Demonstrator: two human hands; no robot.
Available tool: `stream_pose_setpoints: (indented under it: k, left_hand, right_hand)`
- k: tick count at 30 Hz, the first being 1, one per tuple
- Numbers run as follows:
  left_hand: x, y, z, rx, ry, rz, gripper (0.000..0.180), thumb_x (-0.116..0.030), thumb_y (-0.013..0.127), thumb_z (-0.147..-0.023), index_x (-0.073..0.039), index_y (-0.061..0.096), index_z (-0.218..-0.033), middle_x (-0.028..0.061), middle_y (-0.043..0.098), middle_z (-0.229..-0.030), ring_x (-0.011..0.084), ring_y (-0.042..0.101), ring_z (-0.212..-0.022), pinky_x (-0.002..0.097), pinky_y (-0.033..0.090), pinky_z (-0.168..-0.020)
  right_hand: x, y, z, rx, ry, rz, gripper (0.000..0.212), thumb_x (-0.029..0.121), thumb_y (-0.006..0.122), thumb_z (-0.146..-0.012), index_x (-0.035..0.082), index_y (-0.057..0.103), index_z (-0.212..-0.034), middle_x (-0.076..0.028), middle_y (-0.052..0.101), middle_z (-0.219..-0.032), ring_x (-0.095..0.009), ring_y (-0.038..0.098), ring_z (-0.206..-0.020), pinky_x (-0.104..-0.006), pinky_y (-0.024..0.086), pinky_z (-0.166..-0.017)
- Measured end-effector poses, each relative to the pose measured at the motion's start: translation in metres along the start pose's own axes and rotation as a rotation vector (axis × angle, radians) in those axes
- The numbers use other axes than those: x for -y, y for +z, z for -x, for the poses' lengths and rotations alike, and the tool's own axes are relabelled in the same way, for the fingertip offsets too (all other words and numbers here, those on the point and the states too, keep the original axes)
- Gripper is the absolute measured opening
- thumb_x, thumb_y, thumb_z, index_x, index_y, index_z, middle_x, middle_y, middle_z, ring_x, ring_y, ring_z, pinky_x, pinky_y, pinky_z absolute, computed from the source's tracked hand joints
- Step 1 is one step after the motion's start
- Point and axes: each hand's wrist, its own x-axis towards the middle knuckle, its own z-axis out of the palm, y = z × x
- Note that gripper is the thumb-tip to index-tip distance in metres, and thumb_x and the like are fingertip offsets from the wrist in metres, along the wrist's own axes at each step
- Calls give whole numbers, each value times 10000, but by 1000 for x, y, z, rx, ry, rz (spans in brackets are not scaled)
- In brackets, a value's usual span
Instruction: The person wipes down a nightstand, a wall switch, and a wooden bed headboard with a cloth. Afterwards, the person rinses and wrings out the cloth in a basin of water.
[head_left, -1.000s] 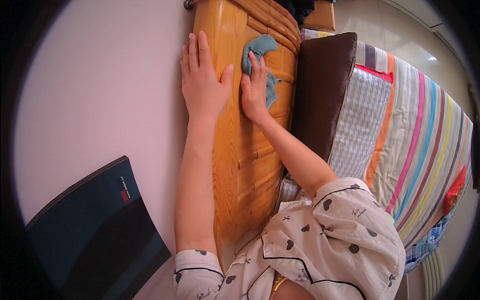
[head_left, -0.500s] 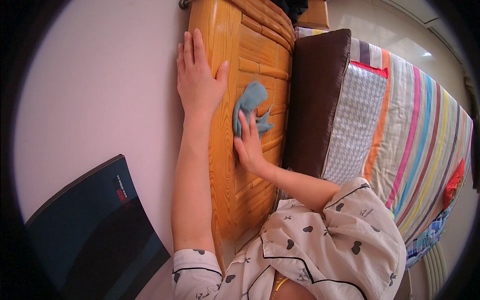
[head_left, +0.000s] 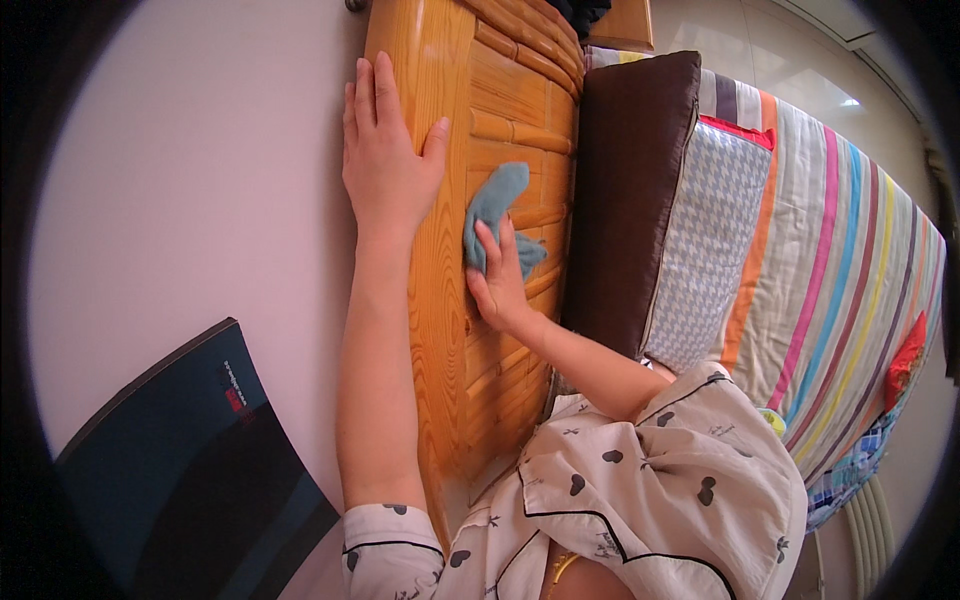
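My left hand (head_left: pixel 390 165) rests flat on the top rail of a wooden headboard (head_left: pixel 440 290), its fingers stretched out and the thumb spread to the right. Against the headboard's panelled face, a crumpled blue-grey cloth (head_left: pixel 492 205) lies under my right hand (head_left: pixel 498 280). The fingers of that hand curl over the cloth and press it to the slats. Part of the cloth sticks out beyond the fingertips, and another fold shows to the right of them. What the palm covers is hidden.
Beside the headboard stands a dark brown cushion (head_left: pixel 635 200), with a houndstooth pillow (head_left: pixel 710 240) against it. A striped bedspread (head_left: pixel 810 290) covers the bed on the right. To the left is a pale wall (head_left: pixel 200 180) with a dark panel (head_left: pixel 200 470). Red fabric (head_left: pixel 905 365) lies at the bed's far edge.
The view has shifted slightly. My right hand keeps hold of the cloth, whose folds have bunched a little differently. My left hand stays on the top rail.
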Motion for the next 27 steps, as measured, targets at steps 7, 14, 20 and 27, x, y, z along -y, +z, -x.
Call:
stream_pose_setpoints:
  k: [7,14,20,27]
  left_hand:
    - [-3,2,-2,1,-2,-1,785,-275,649,-818,-127,226,-1463,122,282,-1492,341,328,-1333,429,353,-1064]
    - [-5,-1,-1,11,-4,-15,765,-299,637,-836,-120,232,-1461,155,289,-1484,330,316,-1347,421,324,-1077]
    - [-8,-1,-2,9,-5,16,764,-290,638,-835,-122,231,-1460,154,289,-1484,332,323,-1342,423,321,-1078]
    - [-1,2,-4,-16,7,5,760,-292,634,-834,-135,232,-1460,141,286,-1488,343,346,-1324,432,350,-1058]
  right_hand:
    - [-16,-17,-92,-170,-85,28,551,210,476,-900,102,315,-1416,-253,197,-1477,-448,236,-1338,-478,212,-1094]
    - [-46,-28,-163,-294,-22,117,507,300,461,-929,152,346,-1400,-238,270,-1460,-430,314,-1308,-463,281,-1059]
    - [-70,-40,-198,-340,-85,124,490,315,479,-910,203,383,-1378,-179,264,-1484,-400,324,-1307,-460,287,-1055]
    - [-77,-35,-174,-347,79,184,545,326,450,-924,127,319,-1414,-201,282,-1460,-393,284,-1328,-472,221,-1090]
